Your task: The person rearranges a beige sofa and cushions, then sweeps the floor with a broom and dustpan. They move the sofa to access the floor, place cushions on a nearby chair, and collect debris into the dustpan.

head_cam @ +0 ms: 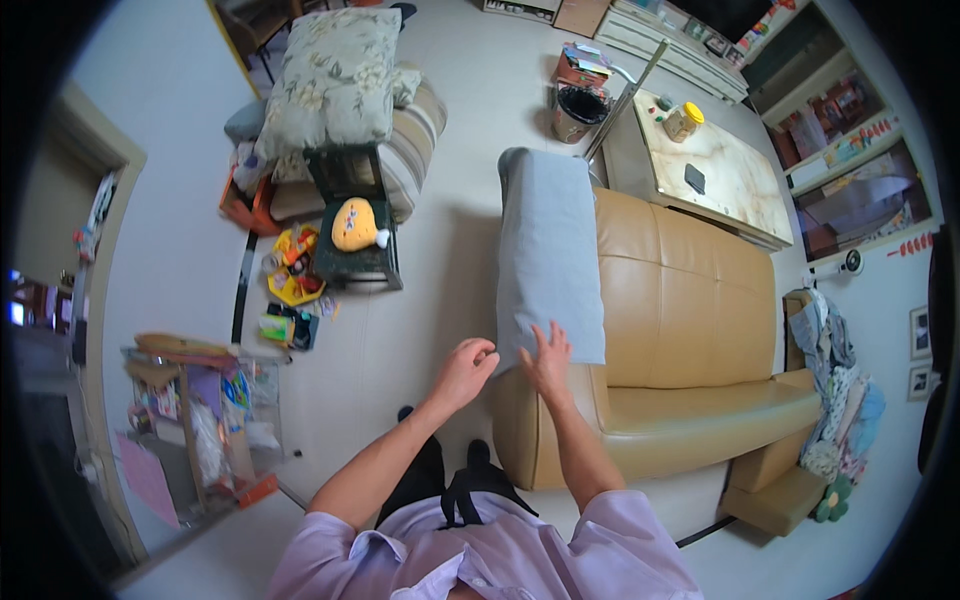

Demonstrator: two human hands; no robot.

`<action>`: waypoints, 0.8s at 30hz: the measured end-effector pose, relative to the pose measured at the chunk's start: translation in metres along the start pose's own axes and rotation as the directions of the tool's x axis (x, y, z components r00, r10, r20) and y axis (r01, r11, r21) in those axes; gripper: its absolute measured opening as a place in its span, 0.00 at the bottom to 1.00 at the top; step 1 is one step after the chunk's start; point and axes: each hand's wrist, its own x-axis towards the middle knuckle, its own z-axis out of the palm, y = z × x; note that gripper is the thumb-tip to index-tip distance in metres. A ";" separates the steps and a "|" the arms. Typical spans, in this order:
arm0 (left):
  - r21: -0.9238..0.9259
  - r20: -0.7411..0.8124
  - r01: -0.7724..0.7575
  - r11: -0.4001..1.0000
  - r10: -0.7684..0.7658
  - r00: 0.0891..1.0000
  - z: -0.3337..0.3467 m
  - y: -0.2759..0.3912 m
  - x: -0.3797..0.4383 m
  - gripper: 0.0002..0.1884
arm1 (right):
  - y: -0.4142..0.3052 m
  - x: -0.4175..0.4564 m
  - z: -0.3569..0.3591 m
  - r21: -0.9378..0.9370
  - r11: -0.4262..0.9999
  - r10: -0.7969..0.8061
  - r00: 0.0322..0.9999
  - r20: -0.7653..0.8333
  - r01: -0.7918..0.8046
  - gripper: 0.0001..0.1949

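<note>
A light blue-grey cloth lies draped lengthwise over the armrest of a tan leather sofa. Its near edge ends short of the armrest's front, where bare leather shows. My right hand rests over the near end of the cloth with its fingers spread; whether the palm presses on it I cannot tell. Just left of the armrest, my left hand is held with fingers loosely curled, near the cloth's side edge, and nothing shows in it.
A dark green chair with a plush drumstick toy stands left, beside a yellow tray of items. A cluttered rack is nearer on the left. Behind the sofa are a marble-topped table and a lined bin.
</note>
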 end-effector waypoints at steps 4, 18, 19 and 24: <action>-0.090 0.086 0.029 0.995 -0.022 0.996 -0.016 0.009 0.056 0.15 | 0.028 -0.007 0.036 -0.197 0.978 0.070 0.997 0.038 -0.061 0.28; 0.157 0.642 -0.400 0.903 0.214 0.736 0.051 0.092 0.284 0.13 | -0.008 0.168 -0.045 0.953 -0.002 0.513 0.818 0.260 -0.302 0.13; 0.155 0.545 -0.537 0.829 0.382 0.746 0.059 0.106 0.303 0.13 | -0.013 0.202 -0.057 0.988 -0.040 0.536 0.831 0.148 -0.150 0.12; 0.087 0.288 -0.768 0.635 0.722 0.630 0.084 0.191 0.395 0.09 | -0.024 0.350 -0.125 0.733 0.617 0.717 0.589 -0.372 -0.287 0.08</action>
